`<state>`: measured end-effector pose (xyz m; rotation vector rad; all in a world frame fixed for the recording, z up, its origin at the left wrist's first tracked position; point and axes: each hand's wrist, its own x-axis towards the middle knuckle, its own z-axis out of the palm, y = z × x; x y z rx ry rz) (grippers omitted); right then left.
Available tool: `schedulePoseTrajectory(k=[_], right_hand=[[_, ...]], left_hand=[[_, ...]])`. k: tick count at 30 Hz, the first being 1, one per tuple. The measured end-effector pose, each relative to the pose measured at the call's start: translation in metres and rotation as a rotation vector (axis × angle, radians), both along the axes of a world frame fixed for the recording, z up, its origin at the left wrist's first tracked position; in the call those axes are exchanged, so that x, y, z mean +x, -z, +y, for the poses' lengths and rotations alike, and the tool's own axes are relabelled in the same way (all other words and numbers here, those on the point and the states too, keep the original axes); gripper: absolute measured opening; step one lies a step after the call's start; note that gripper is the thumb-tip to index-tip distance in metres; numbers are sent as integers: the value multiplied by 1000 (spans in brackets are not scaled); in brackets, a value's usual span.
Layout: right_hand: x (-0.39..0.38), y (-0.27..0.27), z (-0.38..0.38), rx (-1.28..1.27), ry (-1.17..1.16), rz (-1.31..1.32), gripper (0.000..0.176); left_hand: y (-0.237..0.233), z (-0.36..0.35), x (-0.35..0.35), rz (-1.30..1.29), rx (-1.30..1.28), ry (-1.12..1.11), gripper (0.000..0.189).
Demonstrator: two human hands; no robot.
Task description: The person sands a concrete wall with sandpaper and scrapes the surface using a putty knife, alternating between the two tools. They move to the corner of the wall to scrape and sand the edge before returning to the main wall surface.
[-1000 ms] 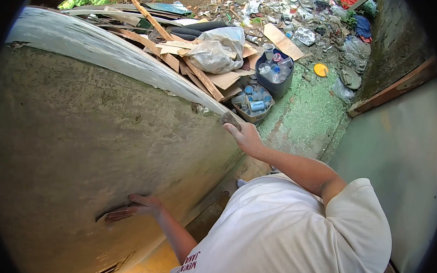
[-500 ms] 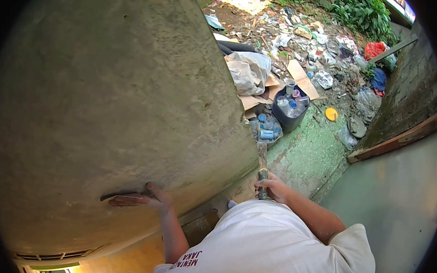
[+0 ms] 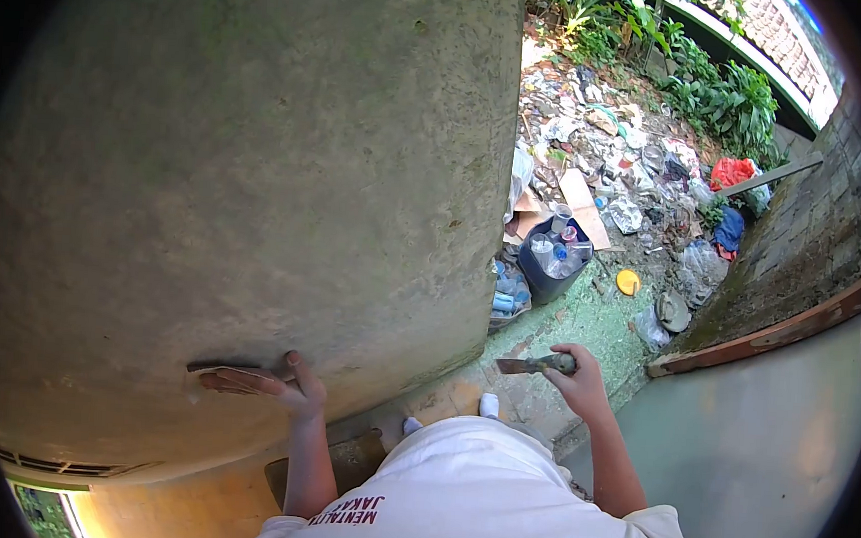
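My left hand point(image 3: 290, 389) is at the wall point(image 3: 287, 191), thumb raised and fingers out along the surface. It holds a thin, dark sheet that looks like sandpaper point(image 3: 232, 368) against the plaster. In front of my body, away from the wall, my right hand point(image 3: 578, 382) grips a putty knife point(image 3: 540, 364) by its dark green handle. The worn, brownish blade points left, toward the wall.
Past the wall's corner stand a dark bin point(image 3: 554, 267) of plastic cups and a bag of bottles point(image 3: 511, 296). Litter point(image 3: 615, 147) covers the ground beyond. A yellow lid point(image 3: 628, 282) lies on the green floor. A grey panel point(image 3: 736, 436) is on my right.
My right hand has moved right, and the putty knife has turned from pointing forward to pointing left. The view has shifted, showing my feet. My left hand stays at the wall.
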<state>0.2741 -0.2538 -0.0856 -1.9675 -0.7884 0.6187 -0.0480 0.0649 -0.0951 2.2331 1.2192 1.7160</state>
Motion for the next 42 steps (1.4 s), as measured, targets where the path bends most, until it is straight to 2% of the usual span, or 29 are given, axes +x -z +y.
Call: schedulePoseTrajectory(k=[1, 3, 4, 6, 7, 8, 10, 11, 13, 14, 16, 17, 19, 20, 22, 24, 27, 30, 32, 34, 36, 38, 40, 42], right_hand=[[7, -13, 0, -3, -11, -11, 39], [18, -36, 5, 228, 26, 93, 32], [21, -48, 9, 225, 7, 85, 32], [22, -71, 23, 630, 48, 115, 32], [18, -90, 34, 761, 45, 156, 39], [18, -102, 44, 756, 27, 156, 39], [19, -119, 59, 1016, -60, -56, 44], [20, -130, 69, 1011, -76, -50, 44], [20, -155, 88, 1279, -222, -90, 47], [16, -169, 94, 1282, -242, -80, 47], [10, -197, 99, 1506, -358, 63, 39], [8, -208, 97, 1500, -376, 73, 39], [5, -222, 91, 1486, -525, 378, 34], [7, -222, 95, 1476, -537, 389, 34], [10, -224, 110, 1629, -740, 219, 27], [0, -231, 115, 1681, -727, 157, 23], [-14, -239, 115, 1920, -576, 86, 19], [-12, -237, 117, 1942, -637, 22, 19], [-17, -230, 132, 1946, -583, -4, 18], [-18, -225, 144, 1830, -516, -5, 19], [-10, -226, 137, 1873, -523, -66, 17], [-4, -227, 120, 1945, -650, -24, 16], [-11, -225, 129, 1955, -636, -41, 16], [-17, -223, 146, 1823, -511, -55, 18]], left_hand=[[2, 3, -4, -3, -12, 11, 88], [6, 8, -5, -10, -34, 28, 89], [9, 7, -5, -13, -44, 33, 89], [12, 8, -6, -17, -64, 40, 89], [12, 14, -13, -18, -75, 44, 89], [15, 10, -4, -18, -87, 51, 90], [21, 11, -8, -13, -117, 70, 90], [23, 10, -6, -10, -130, 78, 90], [26, 10, -16, -3, -149, 87, 91], [25, 13, -15, -2, -156, 90, 91], [27, 16, -16, -4, -172, 97, 91], [29, 16, -16, -6, -186, 103, 92], [40, 9, -20, -8, -221, 118, 92], [44, 1, -20, -13, -229, 103, 92], [42, 0, -23, -16, -216, 70, 92], [39, -3, -18, -20, -194, 38, 92], [35, -5, -12, -27, -166, -10, 91], [31, -6, -14, -25, -146, -55, 91], [29, -9, -11, -21, -133, -78, 91], [28, -9, -13, -15, -121, -85, 91], [25, -10, -10, -12, -105, -90, 91], [21, -7, -17, -9, -91, -98, 91], [24, -8, -21, -4, -83, -108, 91], [22, -11, -9, 5, -77, -115, 90]])
